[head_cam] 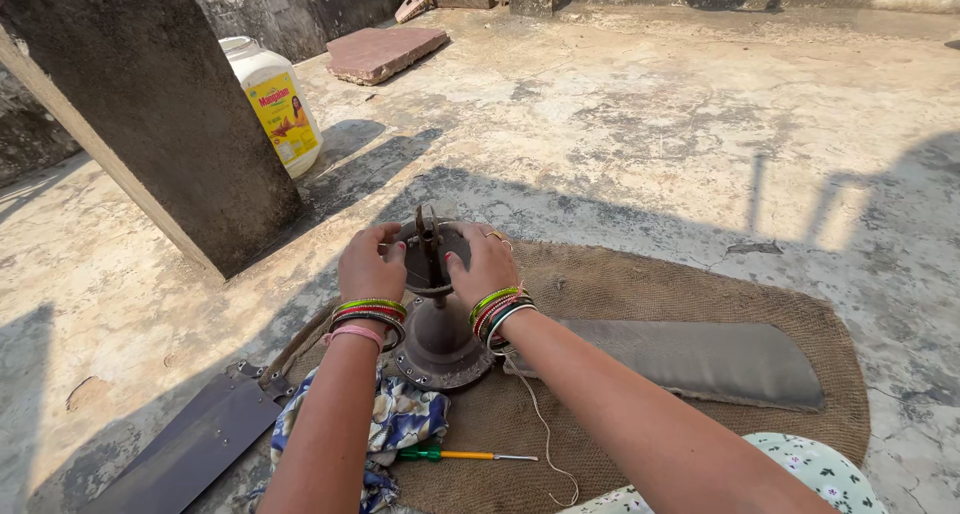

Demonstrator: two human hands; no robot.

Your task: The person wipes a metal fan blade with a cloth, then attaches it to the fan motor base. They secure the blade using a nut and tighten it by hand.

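Note:
A dusty ceiling fan motor [440, 339] stands on a round jute mat [700, 294], its short rod [430, 244] pointing up. My left hand [370, 266] and my right hand [485, 266] grip the dark round cover [425, 264] around the rod from either side. Both wrists wear coloured bangles. One grey fan blade [700, 359] lies to the right of the motor. Another blade [190, 444] stretches out at the lower left.
A green-handled screwdriver [455, 455] and a patterned cloth [400, 424] lie near the motor. A white string [540, 424] trails over the mat. A concrete slab [150, 104] leans at the left, with a white plastic jar [275, 104] behind it and a reddish stone slab [385, 52] beyond.

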